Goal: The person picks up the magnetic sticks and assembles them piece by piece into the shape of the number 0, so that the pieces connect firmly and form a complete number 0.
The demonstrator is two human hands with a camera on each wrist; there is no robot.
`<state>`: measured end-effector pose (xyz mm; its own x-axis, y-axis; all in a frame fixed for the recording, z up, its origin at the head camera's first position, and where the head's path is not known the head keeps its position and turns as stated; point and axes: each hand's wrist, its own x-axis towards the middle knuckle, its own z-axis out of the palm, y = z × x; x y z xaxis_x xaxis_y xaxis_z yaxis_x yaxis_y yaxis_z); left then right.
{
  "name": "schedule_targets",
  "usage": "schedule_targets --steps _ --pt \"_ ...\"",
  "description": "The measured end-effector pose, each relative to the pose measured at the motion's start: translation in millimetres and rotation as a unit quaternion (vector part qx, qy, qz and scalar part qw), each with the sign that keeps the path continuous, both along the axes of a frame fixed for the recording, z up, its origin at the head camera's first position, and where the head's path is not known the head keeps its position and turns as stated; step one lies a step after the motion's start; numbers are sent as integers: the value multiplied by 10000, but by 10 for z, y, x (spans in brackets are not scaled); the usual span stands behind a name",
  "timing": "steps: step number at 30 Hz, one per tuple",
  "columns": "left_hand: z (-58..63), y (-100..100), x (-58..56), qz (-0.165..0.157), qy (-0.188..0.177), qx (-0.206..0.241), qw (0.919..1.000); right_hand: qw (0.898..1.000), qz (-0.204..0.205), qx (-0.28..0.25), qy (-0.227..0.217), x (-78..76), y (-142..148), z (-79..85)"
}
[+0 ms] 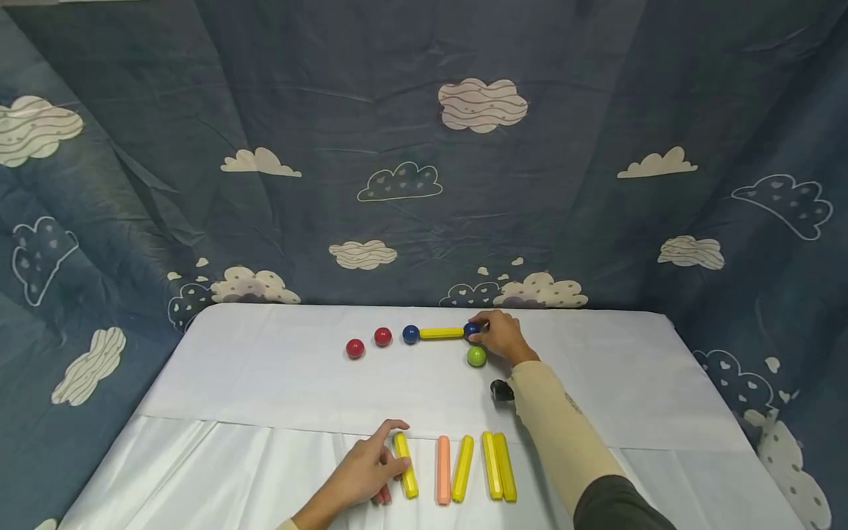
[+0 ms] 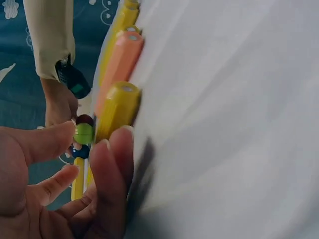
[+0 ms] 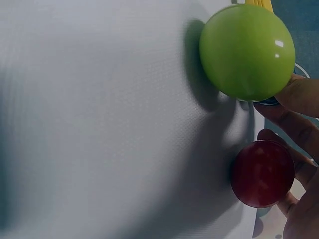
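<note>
My right hand [image 1: 501,335] pinches a blue ball [image 1: 471,330] at the right end of a yellow stick [image 1: 441,333]. Another blue ball [image 1: 411,335] sits at that stick's left end. A green ball [image 1: 476,356] lies just in front of the right hand, and a dark red ball [image 3: 263,174] is beside its fingers in the right wrist view. Close to the front, my left hand [image 1: 363,468] is beside a loose yellow stick [image 1: 406,465], fingers spread around it without a visible grip. Whether its fingertips touch the stick, I cannot tell.
An orange stick [image 1: 443,470] and several yellow sticks [image 1: 462,469] lie at the front of the white-covered table [image 1: 265,383]. Two red balls [image 1: 355,349] rest left of the joined piece. A cloud-print curtain [image 1: 397,221] hangs behind and at both sides.
</note>
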<state>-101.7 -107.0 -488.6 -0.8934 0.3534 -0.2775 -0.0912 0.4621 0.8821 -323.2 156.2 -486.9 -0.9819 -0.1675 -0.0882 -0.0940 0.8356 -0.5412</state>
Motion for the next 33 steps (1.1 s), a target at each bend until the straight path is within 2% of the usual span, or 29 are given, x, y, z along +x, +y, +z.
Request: schedule_targets --steps 6,13,19,25,33 --pt "-52 110 29 174 493 -437 9977 9999 -97 -50 37 12 12 -11" --pt "-77 176 40 267 976 -1008 9897 9997 -198 -63 136 10 24 -32" --pt "-76 172 68 310 928 -1026 9899 9996 -211 -164 105 27 -23 -54" --pt "-57 150 110 326 1098 -1074 9876 9995 -259 -148 64 39 -45 -60" --pt "11 99 57 349 1242 -738 9889 9996 -214 -178 73 31 -12 -51"
